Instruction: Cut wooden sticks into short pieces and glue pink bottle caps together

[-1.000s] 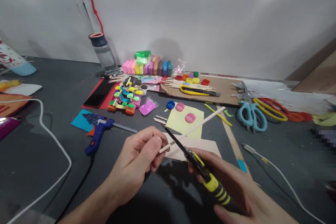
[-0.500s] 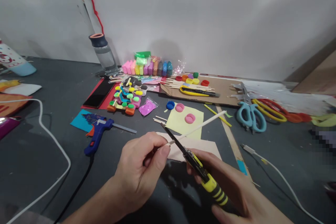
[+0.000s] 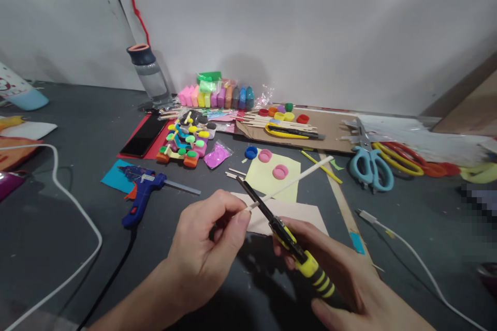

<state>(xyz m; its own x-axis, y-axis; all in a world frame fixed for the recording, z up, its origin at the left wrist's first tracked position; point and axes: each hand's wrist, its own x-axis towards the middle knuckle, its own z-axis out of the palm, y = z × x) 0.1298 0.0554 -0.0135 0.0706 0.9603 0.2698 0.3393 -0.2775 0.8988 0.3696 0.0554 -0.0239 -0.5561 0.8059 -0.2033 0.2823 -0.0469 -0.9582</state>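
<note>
A thin pale wooden stick (image 3: 310, 170) is pinched at its near end between the thumb and fingers of my left hand (image 3: 212, 240). It slants up to the right. My right hand (image 3: 341, 274) grips a black and yellow utility knife (image 3: 285, 235). The knife's dark blade (image 3: 253, 191) crosses the stick close to my left fingertips. Below the stick lie a pale card (image 3: 306, 214) and a yellow paper square (image 3: 256, 173). A pink ring-shaped piece (image 3: 280, 171) rests on the yellow paper.
Left are a blue glue gun (image 3: 142, 196), a phone (image 3: 143, 135) and a water bottle (image 3: 153, 83). Small colourful wheeled models (image 3: 190, 139) stand behind my left hand. Blue-handled scissors (image 3: 370, 168) and a white cable (image 3: 419, 264) lie right. Cardboard (image 3: 337, 137) holds sticks and another cutter.
The blade sits slightly farther along the stick from my left fingertips, and the stick's far end has dipped a little. Both hands keep their holds. The view has shifted slightly.
</note>
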